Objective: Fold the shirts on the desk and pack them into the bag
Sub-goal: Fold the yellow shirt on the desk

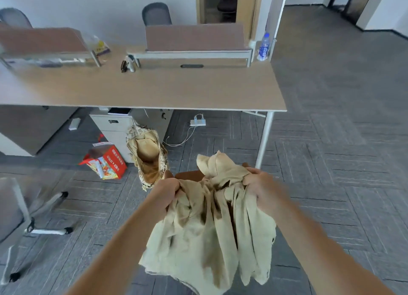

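left hand (166, 192) and right hand (262, 184): both curled tight round bunched cloth | shirt (205, 233): beige, hanging crumpled between them, short of the desk (154, 89) | likely light, limp, unbreakable; better held at shoulder seams | bag (148, 155): open on floor

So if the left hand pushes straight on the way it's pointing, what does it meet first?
Beyond the shirt that the left hand grips, probably the brown surface just ahead; the open backpack lies left of that line. Depth is unclear.
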`<action>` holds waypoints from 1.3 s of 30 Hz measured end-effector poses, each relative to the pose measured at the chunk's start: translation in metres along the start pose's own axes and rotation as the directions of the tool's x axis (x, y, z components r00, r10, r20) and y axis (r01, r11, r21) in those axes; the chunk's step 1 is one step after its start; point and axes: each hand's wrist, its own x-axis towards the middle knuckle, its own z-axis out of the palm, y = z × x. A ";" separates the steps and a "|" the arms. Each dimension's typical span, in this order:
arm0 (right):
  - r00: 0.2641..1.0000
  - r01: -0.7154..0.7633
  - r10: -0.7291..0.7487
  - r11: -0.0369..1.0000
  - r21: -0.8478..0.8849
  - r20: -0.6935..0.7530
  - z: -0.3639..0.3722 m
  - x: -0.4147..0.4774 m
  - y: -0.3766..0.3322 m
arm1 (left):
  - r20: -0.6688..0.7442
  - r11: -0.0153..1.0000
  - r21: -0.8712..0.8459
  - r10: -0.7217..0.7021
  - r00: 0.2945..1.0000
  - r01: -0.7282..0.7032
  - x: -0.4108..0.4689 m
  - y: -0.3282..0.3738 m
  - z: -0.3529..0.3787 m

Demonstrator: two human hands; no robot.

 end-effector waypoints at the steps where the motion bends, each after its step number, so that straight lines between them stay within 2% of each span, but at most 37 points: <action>1: 0.999 0.024 -0.028 0.996 0.083 0.044 -0.002 -0.012 -0.016 | 0.021 0.999 0.015 0.035 0.999 -0.036 -0.016 0.008 -0.009; 3: 0.992 0.044 -0.070 0.972 0.229 0.107 -0.004 -0.031 -0.045 | 0.067 0.992 0.073 0.097 0.993 -0.102 -0.055 0.026 -0.029; 6: 0.978 0.091 -0.146 0.941 0.325 0.152 0.005 -0.053 -0.090 | 0.149 0.974 0.097 0.188 0.971 -0.204 -0.105 0.053 -0.065; 8: 0.957 0.137 -0.221 0.916 0.377 0.190 0.018 -0.063 -0.116 | 0.190 0.923 0.228 0.271 0.944 -0.311 -0.126 0.068 -0.091; 10: 0.936 0.198 -0.292 0.897 0.394 0.195 0.036 -0.074 -0.139 | 0.122 0.848 0.361 0.369 0.921 -0.387 -0.142 0.079 -0.115; 11: 0.925 0.224 -0.322 0.891 0.394 0.203 0.048 -0.080 -0.148 | 0.099 0.841 0.355 0.401 0.911 -0.409 -0.147 0.082 -0.127; 13: 0.899 0.257 -0.369 0.881 0.397 0.236 0.074 -0.092 -0.164 | 0.060 0.855 0.266 0.447 0.893 -0.446 -0.151 0.088 -0.153; 15: 0.878 0.283 -0.401 0.875 0.392 0.260 0.105 -0.100 -0.176 | 0.019 0.856 0.095 0.509 0.861 -0.508 -0.154 0.093 -0.181; 20: 0.817 0.351 -0.465 0.870 0.346 0.342 0.208 -0.112 -0.198 | -0.080 0.762 -0.219 0.608 0.790 -0.609 -0.144 0.103 -0.258; 24: 0.796 0.385 -0.488 0.864 0.325 0.357 0.300 -0.110 -0.213 | -0.084 0.689 -0.400 0.628 0.773 -0.604 -0.122 0.116 -0.338; 31: 0.776 0.428 -0.507 0.860 0.277 0.376 0.432 -0.086 -0.235 | -0.069 0.651 -0.464 0.649 0.757 -0.601 -0.084 0.159 -0.451; 39: 0.789 0.519 -0.526 0.847 0.114 0.317 0.516 -0.032 -0.241 | -0.095 0.663 -0.453 0.629 0.771 -0.596 -0.017 0.208 -0.505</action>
